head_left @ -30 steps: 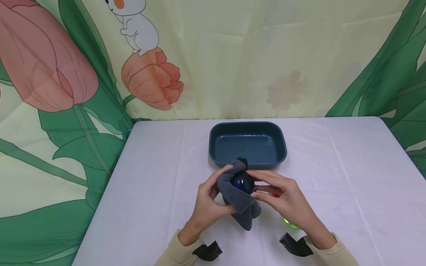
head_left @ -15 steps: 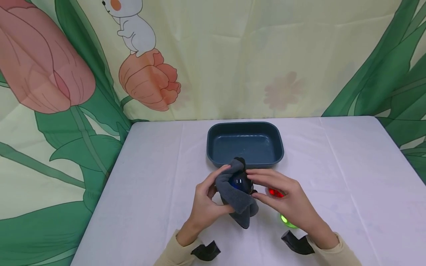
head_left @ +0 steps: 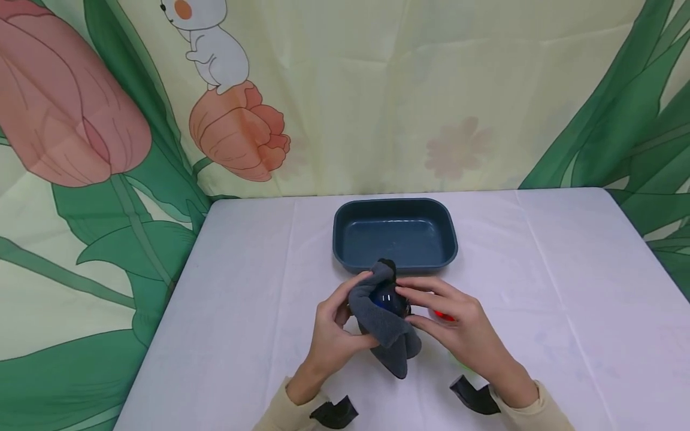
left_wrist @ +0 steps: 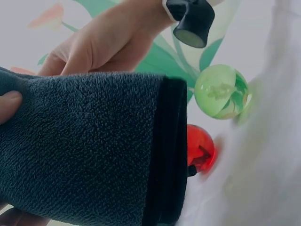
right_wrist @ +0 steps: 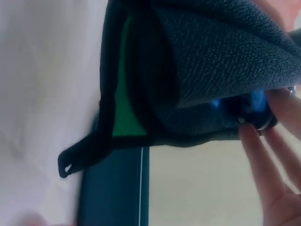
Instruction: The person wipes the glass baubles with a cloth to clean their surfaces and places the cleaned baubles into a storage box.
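Note:
A dark grey towel (head_left: 385,317) with black edging is folded around a glossy dark blue ball (head_left: 390,298). My left hand (head_left: 336,338) grips the towel and the ball in it from the left, thumb below and fingers above. From the right, my right hand (head_left: 458,317) pinches the ball's bare side with its fingertips. In the right wrist view the blue ball (right_wrist: 249,109) peeks out from under the towel (right_wrist: 225,56), with fingers (right_wrist: 256,155) against it. The left wrist view shows mostly towel (left_wrist: 84,146), with the right hand (left_wrist: 99,44) behind it.
Just behind the hands stands a dark blue rectangular basin (head_left: 396,236). A clear red ball (left_wrist: 200,148) and a clear green ball (left_wrist: 221,92) lie on the white tablecloth near the right hand. A floral curtain (head_left: 350,90) hangs at the table's far edge.
My right fingers shift slightly on the ball while the left hand keeps its grip. The right hand and wrist now cover more of the red and green balls. The head view drifts a little.

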